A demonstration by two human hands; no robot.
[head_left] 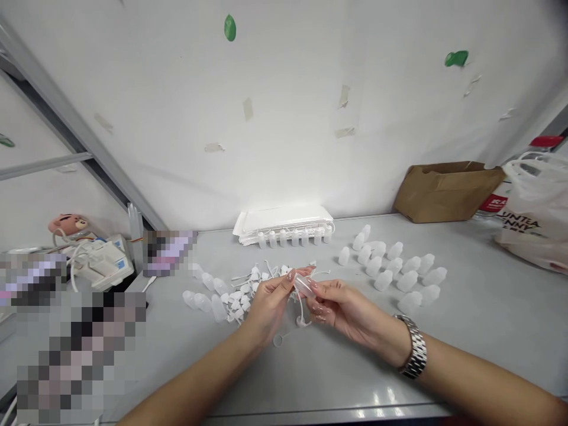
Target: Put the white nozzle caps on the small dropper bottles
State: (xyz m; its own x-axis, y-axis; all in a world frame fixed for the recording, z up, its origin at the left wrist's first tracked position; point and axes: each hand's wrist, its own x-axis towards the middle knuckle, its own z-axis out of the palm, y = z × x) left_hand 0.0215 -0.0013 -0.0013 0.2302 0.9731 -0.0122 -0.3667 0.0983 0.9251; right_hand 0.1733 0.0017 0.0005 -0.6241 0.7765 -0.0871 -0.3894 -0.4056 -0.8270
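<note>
My left hand pinches one end of a small translucent plastic bottle between thumb and fingers. At the other end, the fingers of my right hand are closed around the same bottle, which lies tilted between both hands. A white strap with a cap dangles below it, and a thin ring shows close by. Just behind and beside my left hand lies a pile of loose white caps with straps, partly hidden by that hand.
Several translucent bottles stand or lie at the right, with more bottles at the left. Capped bottles line a stack of white sheets by the wall. A cardboard box and a plastic bag occupy the right back.
</note>
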